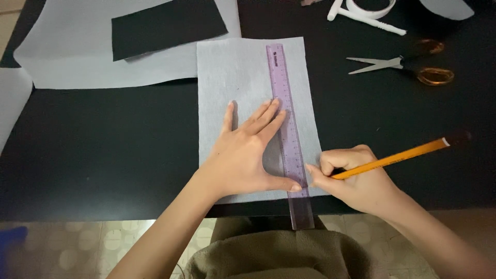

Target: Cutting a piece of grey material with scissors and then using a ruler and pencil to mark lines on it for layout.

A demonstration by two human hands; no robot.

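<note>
The left hand is lying flat and spread wide on a pale grey rectangular sheet, its fingertips and thumb pressing the left edge of a translucent purple ruler that is running from 12 o'clock to 6 o'clock along the sheet's right part, with its lower end overhanging the near edge of the black counter. The right hand is sitting just at 3 o'clock of the ruler's lower part, closed around a yellow pencil in a writing grip; the pencil's tip is hidden by the fingers near the ruler's right edge, and its dark end is pointing toward 2 o'clock. At 1 o'clock from the hands, scissors with amber handles are lying on the counter, well apart, and beyond them a white tape roll is resting at the far edge. At 11 o'clock a larger pale sheet is carrying a black rectangular piece.
</note>
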